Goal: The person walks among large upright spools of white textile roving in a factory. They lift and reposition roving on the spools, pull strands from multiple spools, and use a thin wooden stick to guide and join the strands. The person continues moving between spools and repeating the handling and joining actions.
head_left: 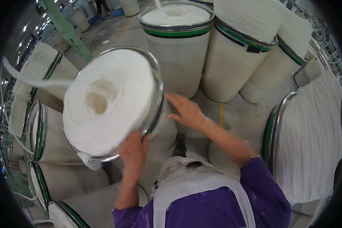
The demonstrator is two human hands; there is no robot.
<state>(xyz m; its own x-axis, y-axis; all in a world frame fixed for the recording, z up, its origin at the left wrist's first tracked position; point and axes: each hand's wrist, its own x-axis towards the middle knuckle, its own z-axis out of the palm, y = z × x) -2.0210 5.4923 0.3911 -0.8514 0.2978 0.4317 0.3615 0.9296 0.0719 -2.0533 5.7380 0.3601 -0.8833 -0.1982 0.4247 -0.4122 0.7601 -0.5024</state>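
In front of me to the left stands a tall sliver can [160, 87] with a metal rim, tilted, full of coiled white cotton sliver [121, 81]. A hollow shows in the middle of the coil. My left hand [134, 149] grips the near edge of the rim, fingers over it. My right hand [186, 111] is at the can's right side, its fingers stretched out and thumb apart; whether the fingertips touch the can I cannot tell. A loose strand of sliver [34, 78] runs off the coil to the left. A tuft of fibre [89, 161] hangs below the rim.
More full cans with green bands stand close by: a can [176, 57] ahead, a can [235, 64] beside it, and a can with bulging sliver [311, 140] at my right. Several cans [66, 131] line the left. A green post [66, 30] rises at the upper left.
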